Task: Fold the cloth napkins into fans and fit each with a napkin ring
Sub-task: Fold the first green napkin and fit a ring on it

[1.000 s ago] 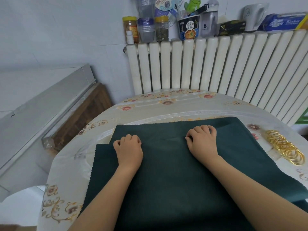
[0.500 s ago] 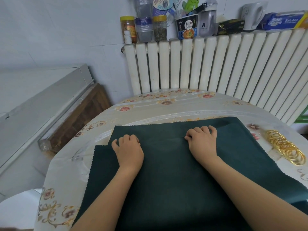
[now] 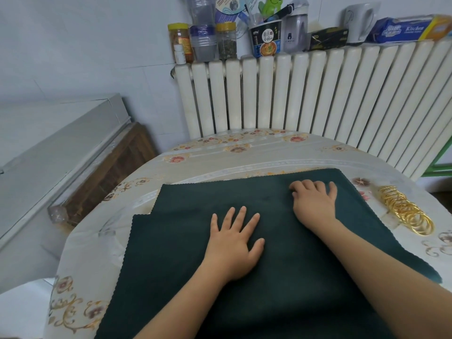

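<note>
Left hand (image 3: 232,243) lies flat, fingers spread and straight, palm down on the dark green napkins (image 3: 244,277) mid-table. Right hand (image 3: 314,204) sits nearer the far edge of the top napkin, fingers curled with tips bunched into the cloth; looks like a pinch on the fabric, though the grip itself is hidden under the knuckles. At least two napkins are stacked, a lower one's zigzag edge poking out at left. Gold napkin rings (image 3: 406,212) lie in a loose row on the table (image 3: 232,160) just right of the cloth, apart from both hands.

Progress: early. No pleats visible, no fan, no ring fitted. All folding and ringing left, by my read.

Writing, on the radiator (image 3: 318,94) shelf: blue box (image 3: 406,29) reads "Kitchen"; noodle cup (image 3: 265,40) has Chinese text, too small to read.
</note>
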A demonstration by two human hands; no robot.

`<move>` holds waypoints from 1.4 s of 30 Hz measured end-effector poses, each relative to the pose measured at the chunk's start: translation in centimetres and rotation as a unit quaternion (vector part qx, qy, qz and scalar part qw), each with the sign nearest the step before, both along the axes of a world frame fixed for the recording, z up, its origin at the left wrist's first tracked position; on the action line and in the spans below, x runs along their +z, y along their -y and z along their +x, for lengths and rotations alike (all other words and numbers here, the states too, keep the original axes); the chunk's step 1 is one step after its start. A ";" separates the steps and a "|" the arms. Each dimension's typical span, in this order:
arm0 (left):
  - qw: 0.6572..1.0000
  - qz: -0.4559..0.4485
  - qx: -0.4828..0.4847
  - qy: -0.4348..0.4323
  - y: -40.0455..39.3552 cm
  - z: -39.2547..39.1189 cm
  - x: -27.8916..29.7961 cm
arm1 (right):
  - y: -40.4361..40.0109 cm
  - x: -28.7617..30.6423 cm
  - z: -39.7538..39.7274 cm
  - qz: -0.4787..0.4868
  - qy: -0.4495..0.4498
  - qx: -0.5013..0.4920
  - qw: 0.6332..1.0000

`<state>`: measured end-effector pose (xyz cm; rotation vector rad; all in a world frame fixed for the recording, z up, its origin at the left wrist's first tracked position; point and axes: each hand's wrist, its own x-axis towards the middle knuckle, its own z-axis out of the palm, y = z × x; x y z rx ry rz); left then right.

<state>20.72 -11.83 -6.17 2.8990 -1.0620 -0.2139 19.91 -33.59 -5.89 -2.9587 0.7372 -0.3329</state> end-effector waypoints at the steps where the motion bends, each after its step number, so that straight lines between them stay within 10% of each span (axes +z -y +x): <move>1: 1.000 0.001 0.001 -0.002 0.0 0.0 0.0 | 0.6 0.2 -0.3 0.003 -0.016 -0.013 1.000; 10: 0.969 -0.205 -0.013 0.135 -0.9 -3.8 0.8 | -8.0 1.7 -8.6 0.095 0.008 0.169 0.981; 16: 0.999 -0.008 0.025 -0.029 -2.2 -8.9 0.9 | -9.3 0.4 -12.7 0.064 -0.080 0.190 0.976; 31: 0.999 0.016 0.029 -0.012 -2.5 -10.0 0.6 | -0.6 0.7 -17.0 0.048 -0.136 -0.013 0.989; 42: 1.000 -0.004 0.008 0.000 -10.0 -8.2 0.7 | -10.6 0.4 -15.7 0.054 -0.117 0.177 0.976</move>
